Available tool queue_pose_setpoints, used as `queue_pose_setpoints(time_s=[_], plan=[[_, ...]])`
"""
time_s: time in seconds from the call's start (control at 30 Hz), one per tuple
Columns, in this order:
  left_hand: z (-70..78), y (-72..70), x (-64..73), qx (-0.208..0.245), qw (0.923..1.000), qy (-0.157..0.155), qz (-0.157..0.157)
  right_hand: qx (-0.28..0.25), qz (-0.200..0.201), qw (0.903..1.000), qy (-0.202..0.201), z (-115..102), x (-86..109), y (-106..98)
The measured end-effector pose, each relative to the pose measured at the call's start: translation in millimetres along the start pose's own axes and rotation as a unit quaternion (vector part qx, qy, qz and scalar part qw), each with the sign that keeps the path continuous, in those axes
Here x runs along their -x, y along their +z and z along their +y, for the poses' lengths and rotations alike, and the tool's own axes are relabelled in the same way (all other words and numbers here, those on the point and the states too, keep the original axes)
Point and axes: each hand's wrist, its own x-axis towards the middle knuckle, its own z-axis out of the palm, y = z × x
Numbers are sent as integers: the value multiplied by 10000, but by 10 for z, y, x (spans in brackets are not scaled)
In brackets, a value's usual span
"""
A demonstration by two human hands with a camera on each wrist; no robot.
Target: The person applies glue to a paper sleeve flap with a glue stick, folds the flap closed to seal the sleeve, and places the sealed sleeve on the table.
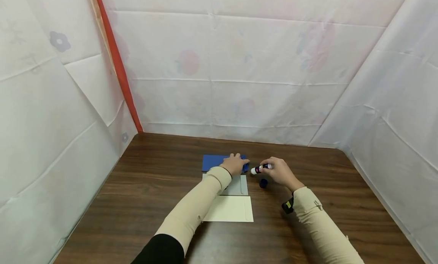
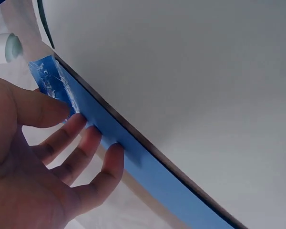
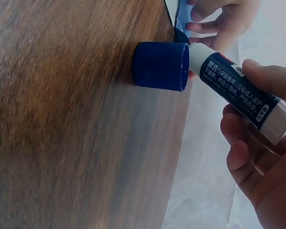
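Note:
A blue envelope (image 1: 211,162) lies flat at the far side of the table. My left hand (image 1: 233,164) rests on its right part, fingertips and thumb pressing near the flap. Streaks of whitish glue coat that flap (image 2: 48,78) in the left wrist view. Just to the right, my right hand (image 1: 280,173) holds an uncapped glue stick (image 1: 265,167) between thumb and fingers, its white end pointing toward the envelope. The dark blue cap (image 3: 159,66) of the glue stick stands on the table below it.
Nearer to me, a grey envelope (image 1: 239,186) and a cream envelope (image 1: 232,210) lie in a column under the blue one, partly covered by my left forearm. The brown wooden table (image 1: 154,172) is bordered by white patterned cloth (image 1: 212,66) behind and at both sides.

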Motion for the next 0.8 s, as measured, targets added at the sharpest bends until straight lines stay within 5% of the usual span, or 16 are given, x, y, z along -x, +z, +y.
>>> queue_pose_setpoints(time_s=[0.8], plan=[[-219, 14, 120, 952, 9934, 201, 600, -249, 306, 9992, -53, -2, -24, 16]])
